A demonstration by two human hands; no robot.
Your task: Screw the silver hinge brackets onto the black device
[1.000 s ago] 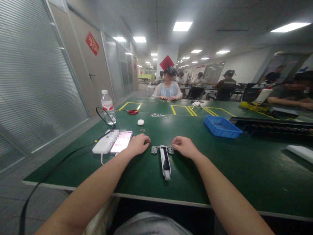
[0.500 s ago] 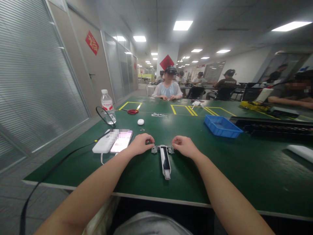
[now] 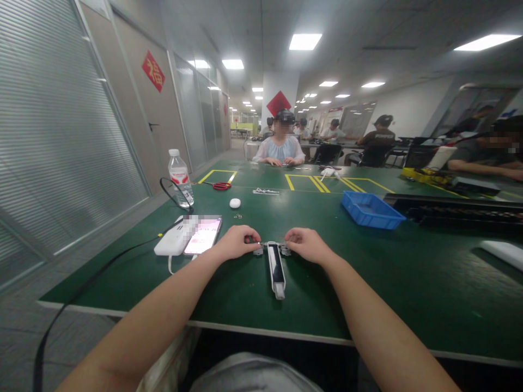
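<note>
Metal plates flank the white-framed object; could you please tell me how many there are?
2: one metal plate by the left hand, another by the right hand. Both are partly covered; others may be hidden.

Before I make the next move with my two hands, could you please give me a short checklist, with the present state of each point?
1. Left hand at the left metal bracket: ok.
2. Right hand at the right metal bracket: ok.
3. Firm grip on both sides: cannot tell, the fingers hide the contact.
4. White-framed piece lying on the green table: ok.
5. Phone well away from the left wrist: not ok, it lies close beside it.
6. Blue tray apart from the right hand: ok.
</note>
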